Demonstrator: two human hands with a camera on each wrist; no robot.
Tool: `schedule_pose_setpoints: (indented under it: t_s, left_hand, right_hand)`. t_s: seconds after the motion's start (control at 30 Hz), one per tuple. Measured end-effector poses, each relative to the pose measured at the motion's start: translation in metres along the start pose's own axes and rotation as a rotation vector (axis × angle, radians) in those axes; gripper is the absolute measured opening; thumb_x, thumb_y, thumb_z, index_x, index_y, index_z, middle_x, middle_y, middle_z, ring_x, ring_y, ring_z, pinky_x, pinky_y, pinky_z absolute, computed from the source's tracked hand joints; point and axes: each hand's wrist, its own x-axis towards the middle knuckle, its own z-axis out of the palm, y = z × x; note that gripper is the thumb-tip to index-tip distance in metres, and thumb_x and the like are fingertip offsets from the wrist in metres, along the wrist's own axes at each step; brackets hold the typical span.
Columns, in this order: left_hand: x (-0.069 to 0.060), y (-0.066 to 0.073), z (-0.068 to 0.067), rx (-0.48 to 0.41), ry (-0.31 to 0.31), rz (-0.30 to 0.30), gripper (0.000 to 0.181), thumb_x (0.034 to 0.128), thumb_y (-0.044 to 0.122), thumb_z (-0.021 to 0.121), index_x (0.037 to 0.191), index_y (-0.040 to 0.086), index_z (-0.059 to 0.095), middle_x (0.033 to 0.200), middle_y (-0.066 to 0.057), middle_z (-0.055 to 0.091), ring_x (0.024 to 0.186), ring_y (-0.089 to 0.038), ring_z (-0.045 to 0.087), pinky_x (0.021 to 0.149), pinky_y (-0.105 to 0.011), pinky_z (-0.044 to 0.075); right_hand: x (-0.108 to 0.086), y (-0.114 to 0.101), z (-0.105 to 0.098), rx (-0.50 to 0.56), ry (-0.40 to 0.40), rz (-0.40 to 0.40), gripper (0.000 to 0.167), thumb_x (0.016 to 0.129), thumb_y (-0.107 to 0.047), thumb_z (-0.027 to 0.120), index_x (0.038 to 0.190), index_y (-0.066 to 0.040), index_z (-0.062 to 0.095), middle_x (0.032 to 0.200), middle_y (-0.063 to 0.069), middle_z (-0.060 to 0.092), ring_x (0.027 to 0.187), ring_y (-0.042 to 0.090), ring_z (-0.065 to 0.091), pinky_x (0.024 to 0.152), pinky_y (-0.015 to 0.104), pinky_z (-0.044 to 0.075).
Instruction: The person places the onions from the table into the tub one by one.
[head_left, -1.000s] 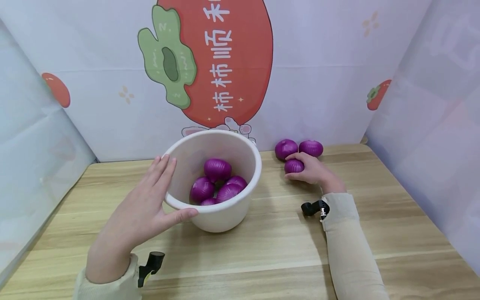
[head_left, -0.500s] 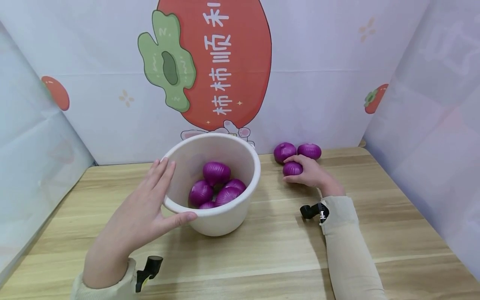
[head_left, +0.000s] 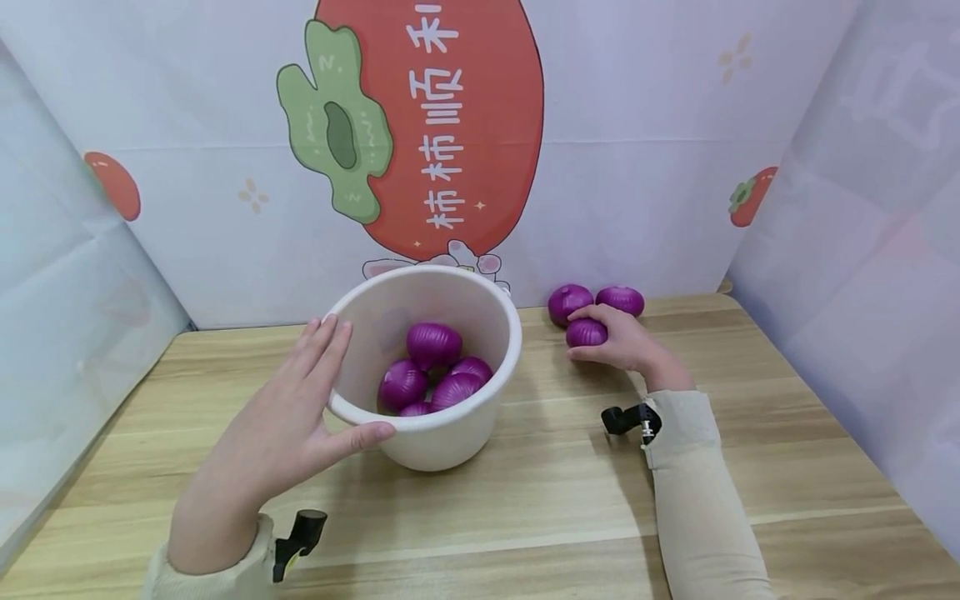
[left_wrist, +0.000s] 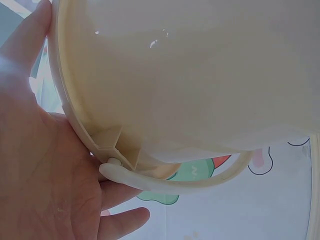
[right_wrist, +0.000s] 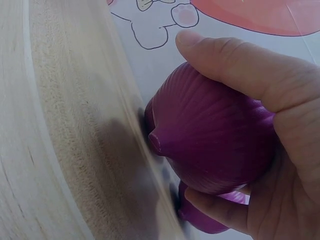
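Observation:
A white bucket (head_left: 442, 442) stands at the centre of the table with several purple onions (head_left: 434, 346) inside. The left hand (head_left: 273, 433) lies against its left rim, fingers straight and thumb along the front; in the left wrist view the hand (left_wrist: 50, 170) touches the rim beside the handle (left_wrist: 185, 186). To the right of the bucket, the right hand (head_left: 626, 340) grips an onion (head_left: 587, 332), thumb on one side and fingers on the other. The right wrist view shows this onion (right_wrist: 212, 130) between the thumb and fingers of the hand (right_wrist: 280, 120).
Two more onions, one (head_left: 570, 305) behind the gripped one and another (head_left: 621, 301) at its right, rest near the table's back edge. A printed cloth (head_left: 637, 167) hangs behind the wooden table (head_left: 480, 533), with pale sheets at both sides.
The view has tilted slightly, shifting everything a little down in the picture. Both hands otherwise keep their places at the bucket and the onion.

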Motion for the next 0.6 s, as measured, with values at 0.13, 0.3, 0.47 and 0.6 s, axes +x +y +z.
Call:
schedule_pose_setpoints:
  t_s: [0.13, 0.3, 0.47, 0.6]
  left_hand:
    - [0.001, 0.001, 0.0, -0.004, -0.007, -0.001, 0.112, 0.0815, 0.071, 0.064, 0.16, 0.007, 0.016, 0.167, -0.014, 0.014, 0.155, -0.036, 0.012, 0.113, -0.066, 0.031]
    - [0.001, 0.0, -0.001, -0.004, -0.011, -0.012, 0.113, 0.0811, 0.072, 0.064, 0.16, 0.007, 0.015, 0.167, -0.014, 0.013, 0.155, -0.036, 0.012, 0.113, -0.066, 0.031]
    - [0.001, 0.0, 0.0, -0.002, -0.011, -0.014, 0.113, 0.081, 0.072, 0.064, 0.16, 0.007, 0.015, 0.167, -0.014, 0.013, 0.155, -0.036, 0.012, 0.113, -0.065, 0.032]
    - [0.001, 0.0, 0.0, -0.002, -0.01, -0.013, 0.112, 0.0811, 0.072, 0.064, 0.16, 0.008, 0.015, 0.167, -0.014, 0.012, 0.155, -0.036, 0.011, 0.113, -0.066, 0.032]
  right_hand:
    - [-0.002, -0.003, -0.002, 0.003, -0.005, 0.022, 0.062, 0.08, -0.027, 0.082, 0.133, -0.007, 0.057, 0.134, 0.023, 0.058, 0.12, 0.043, 0.057, 0.102, 0.061, 0.046]
    - [-0.001, -0.009, -0.006, 0.003, -0.016, 0.027, 0.064, 0.081, -0.029, 0.082, 0.136, -0.008, 0.056, 0.136, 0.023, 0.056, 0.12, 0.043, 0.057, 0.101, 0.061, 0.047]
    - [-0.004, -0.015, -0.012, 0.005, -0.001, 0.004, 0.064, 0.081, -0.027, 0.082, 0.136, -0.007, 0.055, 0.136, 0.024, 0.055, 0.12, 0.045, 0.057, 0.101, 0.062, 0.047]
    - [-0.006, -0.021, -0.017, 0.006, 0.007, -0.007, 0.063, 0.082, -0.027, 0.082, 0.136, -0.008, 0.056, 0.134, 0.023, 0.056, 0.118, 0.044, 0.057, 0.1, 0.062, 0.048]
